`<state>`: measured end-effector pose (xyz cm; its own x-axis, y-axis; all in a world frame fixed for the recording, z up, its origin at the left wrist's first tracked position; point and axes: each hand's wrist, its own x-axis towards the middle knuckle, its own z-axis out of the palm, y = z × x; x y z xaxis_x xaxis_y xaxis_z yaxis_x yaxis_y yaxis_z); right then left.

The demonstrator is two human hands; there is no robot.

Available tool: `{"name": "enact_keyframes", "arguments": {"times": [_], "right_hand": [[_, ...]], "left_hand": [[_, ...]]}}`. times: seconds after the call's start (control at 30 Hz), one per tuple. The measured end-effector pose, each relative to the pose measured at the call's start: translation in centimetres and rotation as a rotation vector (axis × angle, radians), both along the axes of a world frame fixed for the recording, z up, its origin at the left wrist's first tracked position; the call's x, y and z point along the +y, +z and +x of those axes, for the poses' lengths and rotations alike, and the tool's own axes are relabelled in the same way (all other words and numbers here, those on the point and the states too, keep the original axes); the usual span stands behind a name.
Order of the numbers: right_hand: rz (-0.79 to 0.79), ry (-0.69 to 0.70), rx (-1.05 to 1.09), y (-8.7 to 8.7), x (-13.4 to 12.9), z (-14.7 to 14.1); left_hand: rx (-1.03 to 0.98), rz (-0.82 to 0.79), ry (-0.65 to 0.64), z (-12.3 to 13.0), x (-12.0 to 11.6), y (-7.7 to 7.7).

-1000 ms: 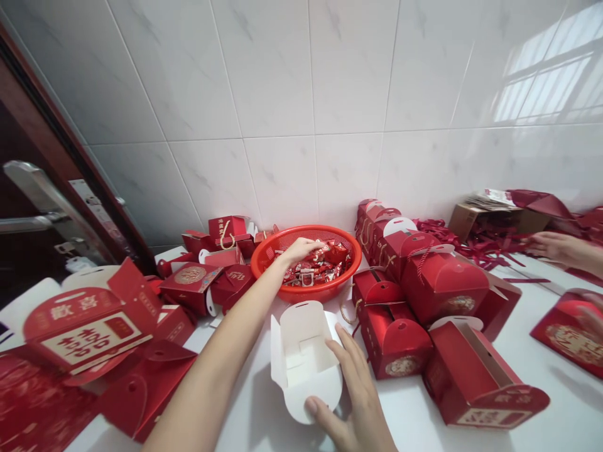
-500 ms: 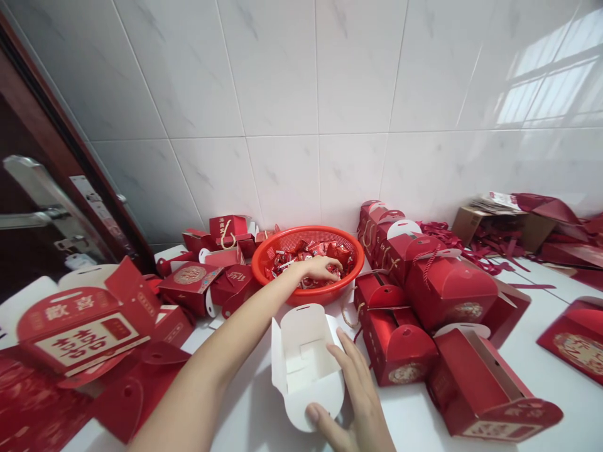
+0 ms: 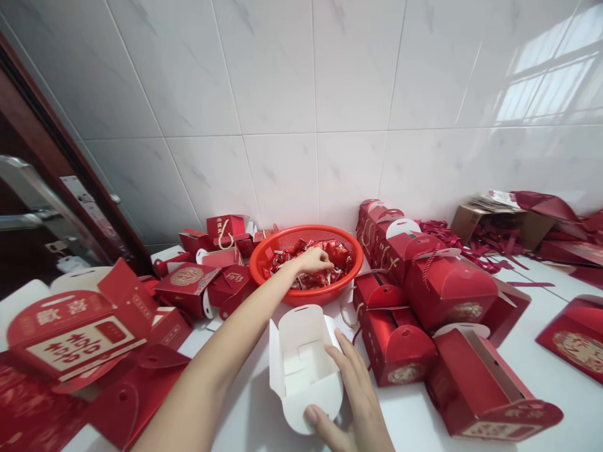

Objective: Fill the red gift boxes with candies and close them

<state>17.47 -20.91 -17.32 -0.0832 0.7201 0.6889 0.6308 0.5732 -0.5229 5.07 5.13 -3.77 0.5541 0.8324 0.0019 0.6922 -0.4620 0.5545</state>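
My left hand (image 3: 315, 260) reaches into an orange-red plastic basket (image 3: 264, 276) of red-wrapped candies (image 3: 338, 254). Its fingers are curled closed among the wrappers; the fingertips are partly hidden. In front of the basket stands a gift box (image 3: 306, 364), its white inside facing up and its flaps spread. Nothing lies in the part of the box that I can see. My right hand (image 3: 353, 402) grips this box at its near right side, with the thumb on the near flap and the fingers along the right wall.
Several closed red gift boxes (image 3: 398, 345) stand in rows to the right. Flat and half-folded red boxes (image 3: 89, 339) crowd the left. A brown carton (image 3: 466, 223) with dark red ribbons (image 3: 438, 232) sits at the back right. A tiled wall (image 3: 282, 169) bounds the table behind; a door (image 3: 28, 188) is at left.
My left hand's fingers have curled in from a more stretched pose over the candies. My right hand keeps its hold on the box. The view has shifted slightly.
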Motion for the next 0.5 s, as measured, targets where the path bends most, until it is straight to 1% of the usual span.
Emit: {"name": "enact_keyframes", "arguments": {"times": [0.1,0.2,0.33,0.5], "right_hand": [[-0.014,-0.002,-0.009,0.2,0.0,0.0],[-0.022,0.002,-0.016,0.4,-0.1,0.0],[-0.011,0.010,-0.013,0.5,-0.1,0.2],[-0.017,0.008,-0.032,0.6,-0.1,0.3]], "left_hand": [[-0.031,0.049,0.044,-0.8,0.5,0.0],[-0.041,0.071,0.047,-1.1,0.6,0.1],[-0.042,0.089,-0.015,-0.5,0.2,0.3],[0.023,0.078,-0.105,0.5,0.1,0.2]]}}
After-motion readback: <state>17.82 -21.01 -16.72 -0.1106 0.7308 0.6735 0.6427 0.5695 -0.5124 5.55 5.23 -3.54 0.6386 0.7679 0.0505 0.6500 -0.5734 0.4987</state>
